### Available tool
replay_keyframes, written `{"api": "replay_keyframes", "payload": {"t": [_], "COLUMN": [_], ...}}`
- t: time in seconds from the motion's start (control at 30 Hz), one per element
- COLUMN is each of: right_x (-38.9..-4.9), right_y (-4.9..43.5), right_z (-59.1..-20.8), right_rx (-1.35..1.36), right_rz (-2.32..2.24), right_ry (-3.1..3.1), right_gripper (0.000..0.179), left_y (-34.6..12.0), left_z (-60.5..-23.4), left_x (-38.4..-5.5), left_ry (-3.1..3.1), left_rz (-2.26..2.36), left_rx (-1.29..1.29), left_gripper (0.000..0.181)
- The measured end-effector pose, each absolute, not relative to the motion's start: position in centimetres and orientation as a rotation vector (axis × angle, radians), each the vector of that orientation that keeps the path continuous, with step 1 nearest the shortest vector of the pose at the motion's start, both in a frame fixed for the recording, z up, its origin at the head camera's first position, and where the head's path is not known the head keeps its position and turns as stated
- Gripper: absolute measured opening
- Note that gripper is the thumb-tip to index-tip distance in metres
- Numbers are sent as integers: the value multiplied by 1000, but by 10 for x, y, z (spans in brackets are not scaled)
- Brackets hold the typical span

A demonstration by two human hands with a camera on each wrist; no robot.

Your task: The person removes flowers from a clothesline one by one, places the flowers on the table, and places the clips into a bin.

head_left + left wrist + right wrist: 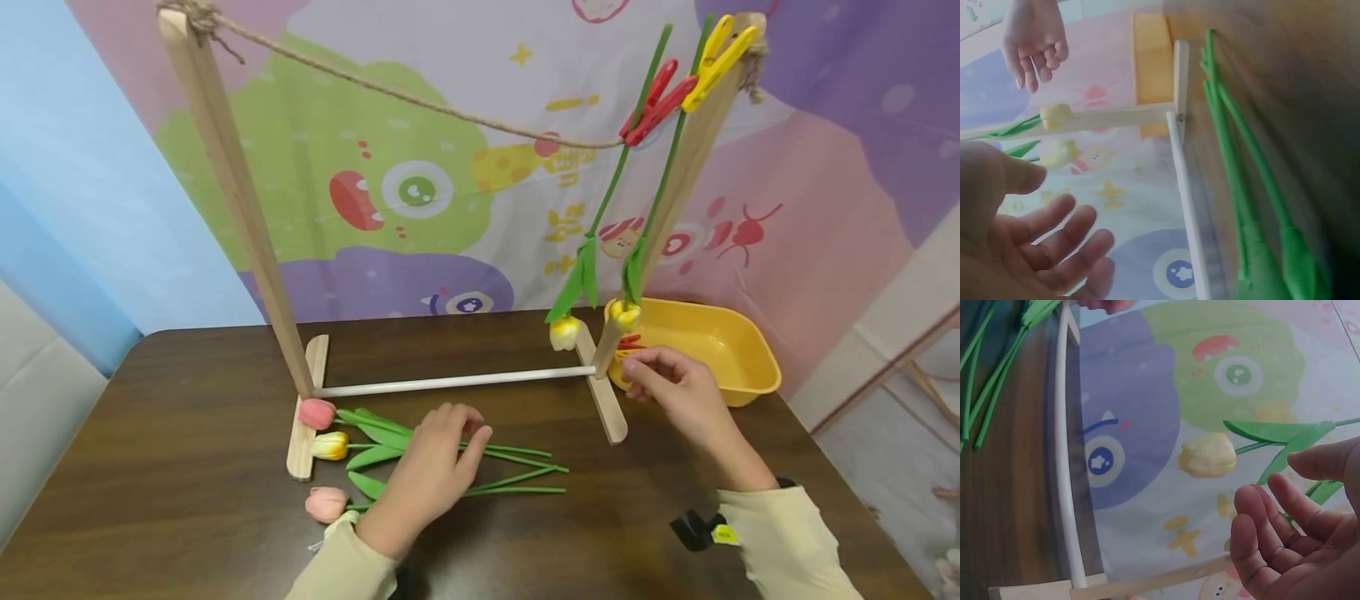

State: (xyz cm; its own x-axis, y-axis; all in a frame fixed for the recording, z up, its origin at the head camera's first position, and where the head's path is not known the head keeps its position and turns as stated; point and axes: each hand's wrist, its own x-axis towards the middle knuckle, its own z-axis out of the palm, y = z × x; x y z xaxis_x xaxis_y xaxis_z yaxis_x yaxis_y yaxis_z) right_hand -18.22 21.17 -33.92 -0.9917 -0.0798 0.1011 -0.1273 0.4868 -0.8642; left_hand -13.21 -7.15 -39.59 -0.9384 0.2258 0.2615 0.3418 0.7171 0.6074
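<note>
Tulip stems (pixel 517 491) partly hidden, left grip (pixel 431 467) above

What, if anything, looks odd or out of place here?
The rope sags unevenly, dipping lowest by the red clip near the right post, where two flowers hang upside down. Nothing looks spilled.

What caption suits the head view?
Two tulips hang inverted from a red clothespin and a yellow clothespin; more tulips lie on the table.

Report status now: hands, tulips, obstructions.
Left hand empty, above loose tulips. Right hand empty, near yellow basin. Two yellow tulips hanging head-down from red and yellow pegs. Nothing visible between left hand and loose tulips.
</note>
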Motion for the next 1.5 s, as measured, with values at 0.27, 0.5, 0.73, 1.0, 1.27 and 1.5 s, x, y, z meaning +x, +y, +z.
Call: {"api": "replay_keyframes", "payload": {"t": [0.27, 0.5, 0.73, 1.0, 1.27, 1.5], "right_x": [-187, -191, -195, -203, -211, -217], "right_y": [202, 195, 191, 190, 185, 181], "right_z": [-328, -314, -297, -275, -236, -207], "right_rx": [208, 247, 264, 368, 463, 540], "right_rz": [1656, 1639, 1617, 1706, 1930, 2025], "right_ry": [-2596, -2542, -2471, -2278, -1953, -1756], "right_gripper": [35, 33, 32, 19, 7, 9], "left_y": [-65, -59, -56, -50, -43, -32], "left_z": [-380, -363, -346, -327, -300, -285], "left_x": [-141, -151, -161, -173, -187, -199], "left_ry": [-2603, -2549, -2488, -2440, -2356, -2327], "left_rz": [-1136, -1203, -1286, -1411, -1488, -1585], "left_rx": [-403, -401, -432, -436, -467, -424], "left_gripper": [18, 18, 19, 19, 20, 22]}}
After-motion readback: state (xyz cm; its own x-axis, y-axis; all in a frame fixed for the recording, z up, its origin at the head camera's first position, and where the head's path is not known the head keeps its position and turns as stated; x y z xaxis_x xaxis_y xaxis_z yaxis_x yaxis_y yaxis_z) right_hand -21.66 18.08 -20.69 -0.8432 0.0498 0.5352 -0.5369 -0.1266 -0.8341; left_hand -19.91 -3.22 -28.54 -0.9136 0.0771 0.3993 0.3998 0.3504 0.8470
